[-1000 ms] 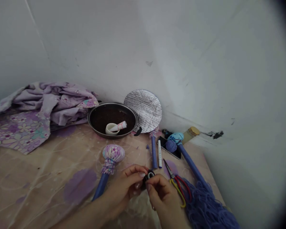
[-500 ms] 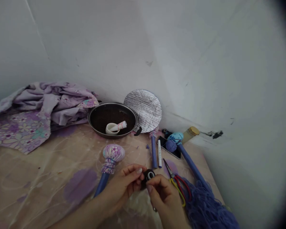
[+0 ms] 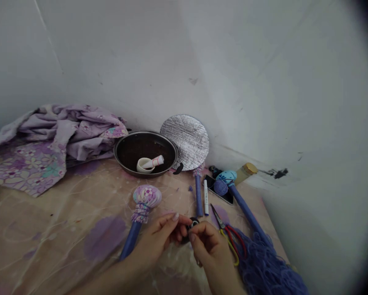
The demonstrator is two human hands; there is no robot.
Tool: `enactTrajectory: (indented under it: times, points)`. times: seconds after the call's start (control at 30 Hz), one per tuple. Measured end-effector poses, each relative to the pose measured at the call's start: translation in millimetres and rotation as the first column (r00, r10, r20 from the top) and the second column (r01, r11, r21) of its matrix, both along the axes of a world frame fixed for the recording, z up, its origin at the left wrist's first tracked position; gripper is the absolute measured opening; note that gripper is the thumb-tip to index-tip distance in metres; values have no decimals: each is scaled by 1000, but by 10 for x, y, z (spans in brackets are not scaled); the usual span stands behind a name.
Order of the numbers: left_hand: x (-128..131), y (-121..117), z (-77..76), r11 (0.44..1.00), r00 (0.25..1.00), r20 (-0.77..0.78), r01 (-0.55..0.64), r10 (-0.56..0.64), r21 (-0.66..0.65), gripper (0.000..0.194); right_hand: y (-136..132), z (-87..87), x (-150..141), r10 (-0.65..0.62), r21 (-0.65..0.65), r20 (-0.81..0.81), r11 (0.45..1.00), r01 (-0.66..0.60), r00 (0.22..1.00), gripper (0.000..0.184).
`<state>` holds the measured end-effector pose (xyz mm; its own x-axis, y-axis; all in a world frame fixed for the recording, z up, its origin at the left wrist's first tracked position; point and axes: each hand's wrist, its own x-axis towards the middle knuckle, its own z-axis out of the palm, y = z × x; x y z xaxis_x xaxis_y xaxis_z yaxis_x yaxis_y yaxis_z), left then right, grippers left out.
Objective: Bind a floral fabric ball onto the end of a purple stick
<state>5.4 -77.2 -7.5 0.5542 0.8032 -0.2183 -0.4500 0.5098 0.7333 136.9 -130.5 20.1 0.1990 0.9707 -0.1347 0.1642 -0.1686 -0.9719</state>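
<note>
Black roll point(image 3: 194, 220) with a pale ring: held up between two hands, front-right of the pan point(image 3: 130, 150). Rest as I see it, big to small:

Wall point(image 3: 248, 90) behind the pan, scuffed. Patterned table cover point(image 3: 64, 233) under it. Floral cloth point(image 3: 64, 131), crumpled, left of the pan, right up by its rim. Purple yarn heap point(image 3: 270, 270), far front-right of the pan.

Left hand point(image 3: 165, 231), front of the pan: fingers curled at the roll's left side, thumb up; can't tell if they grip. Right hand point(image 3: 213, 248), further right of the pan: thumb and forefinger clamped on the roll's near edge.

Silver disc point(image 3: 185, 141) stands just right of the pan, partly behind its rim. Blue-headed stick point(image 3: 248, 211) lies right of the pan, low end at the yarn. Floral-headed stick point(image 3: 144, 200) in front of the pan, low end behind the left forearm. Scissors point(image 3: 227, 233), blades parted, front-right of the pan. Gold-lidded jar point(image 3: 245, 174), tilted, well right of the pan. Marker point(image 3: 205, 198) right of the pan, nearer. White cup point(image 3: 141, 166) inside the pan, rolled white piece point(image 3: 156, 161) leaning in it.
</note>
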Motion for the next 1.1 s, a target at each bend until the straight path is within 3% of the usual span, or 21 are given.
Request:
enactTrajectory:
  times: [0.2,0.47,1.1]
  points:
    - [-21,-9,-9,999,997,-79,16,-14,32,33,-18,-43,7,-20,-2,-63,1000,20,998,20]
    - [21,-40,-17,985,999,8,53,-53,-166,28,-32,-123,-25,-38,-36,-173,999,32,984,28]
    - [60,-70,-64,939,995,97,19,15,-344,27,-14,-116,-26,-5,-36,-115,999,1,993,23]
